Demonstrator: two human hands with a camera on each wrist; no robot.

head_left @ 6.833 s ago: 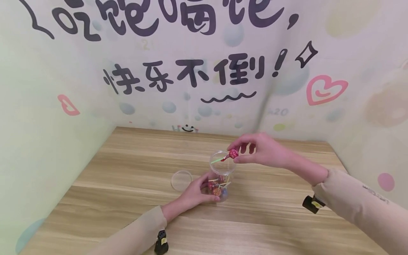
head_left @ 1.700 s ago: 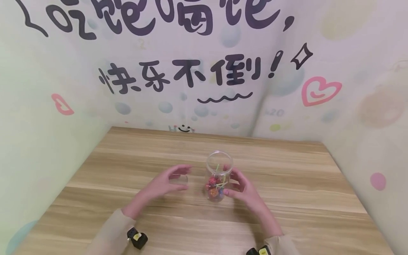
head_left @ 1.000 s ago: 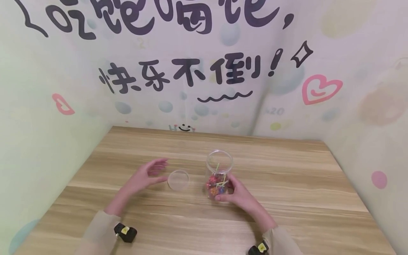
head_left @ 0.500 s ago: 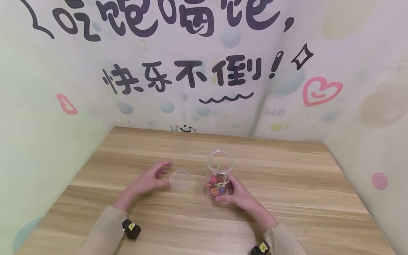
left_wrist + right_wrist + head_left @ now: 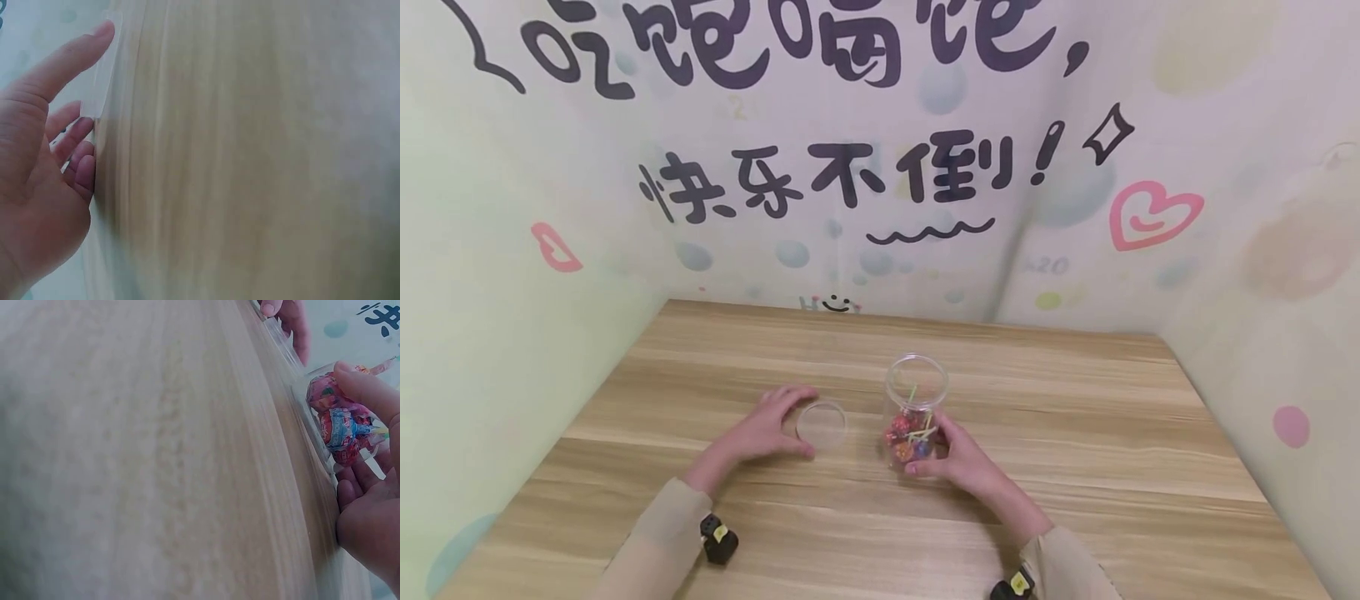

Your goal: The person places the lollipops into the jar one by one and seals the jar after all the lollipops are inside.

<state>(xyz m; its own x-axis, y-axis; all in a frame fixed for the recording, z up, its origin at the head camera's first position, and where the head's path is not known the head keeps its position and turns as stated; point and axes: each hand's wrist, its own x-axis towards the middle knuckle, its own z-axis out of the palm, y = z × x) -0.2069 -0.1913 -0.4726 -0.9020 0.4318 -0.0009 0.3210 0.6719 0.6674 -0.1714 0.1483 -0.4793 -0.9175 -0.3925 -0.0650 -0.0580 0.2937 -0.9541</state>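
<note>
On the table stands a clear plastic jar (image 5: 917, 383), upright and without its lid, with several wrapped lollipops (image 5: 902, 450) inside. My right hand (image 5: 962, 457) grips its lower right side, thumb in front and fingers behind. The right wrist view shows red and blue wrappers (image 5: 340, 428) through the wall beside my thumb. Left of the jar, a round clear lid (image 5: 822, 425) lies on the table. My left hand (image 5: 763, 429) reaches round the lid's left side, thumb and fingers spread apart at its edge. In the left wrist view the lid (image 5: 103, 87) shows edge-on near my thumb.
The wood-grain table (image 5: 850, 533) ends at a printed wall (image 5: 842, 275) with large black characters, and pale walls rise on both sides. A small black camera (image 5: 720, 540) sits on my left wrist, another black camera (image 5: 1011, 586) on my right.
Earlier my right hand held a red lollipop over the jar while my left steadied it. Since then my right hand has taken the jar and my left has moved to the lid's edge.
</note>
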